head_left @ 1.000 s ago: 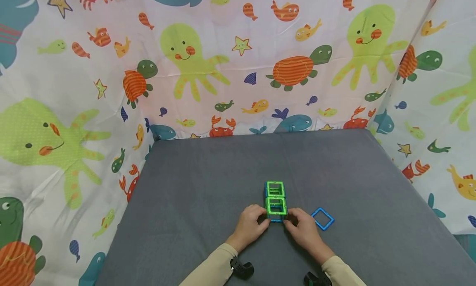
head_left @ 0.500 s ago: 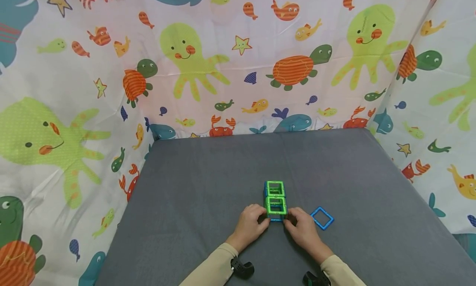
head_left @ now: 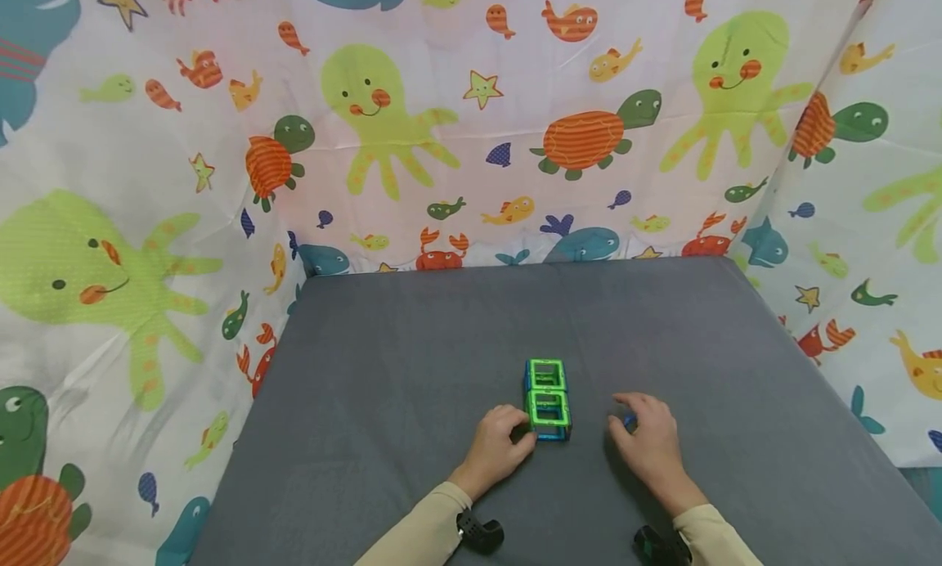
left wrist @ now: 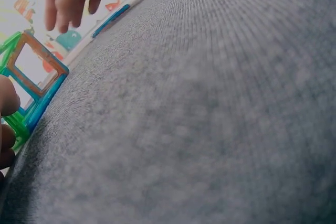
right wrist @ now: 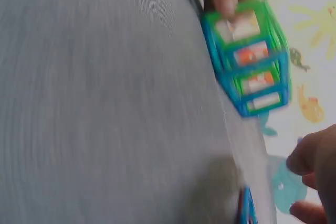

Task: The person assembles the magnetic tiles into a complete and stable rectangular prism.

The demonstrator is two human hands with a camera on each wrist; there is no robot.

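A block of two joined cubes made of green and blue magnetic tiles (head_left: 548, 392) stands on the grey cloth. Its near side also carries an orange-brown frame in the left wrist view. My left hand (head_left: 491, 445) holds the block's near left corner between thumb and fingers. To the right, my right hand (head_left: 651, 442) hovers with spread, slightly bent fingers over a loose blue square tile (head_left: 630, 423), mostly hidden beneath it in the head view. That blue tile (left wrist: 111, 20) lies flat in the left wrist view, apart from the right fingers above it.
A grey cloth (head_left: 412, 345) covers the tabletop. White curtains (head_left: 471, 124) printed with sea animals stand behind it and along both sides. Dark straps (head_left: 480, 533) with devices sit on both wrists.
My right hand has let go of the block's right side and moved right, over the loose blue tile. The left hand stays at the block, which has barely shifted.
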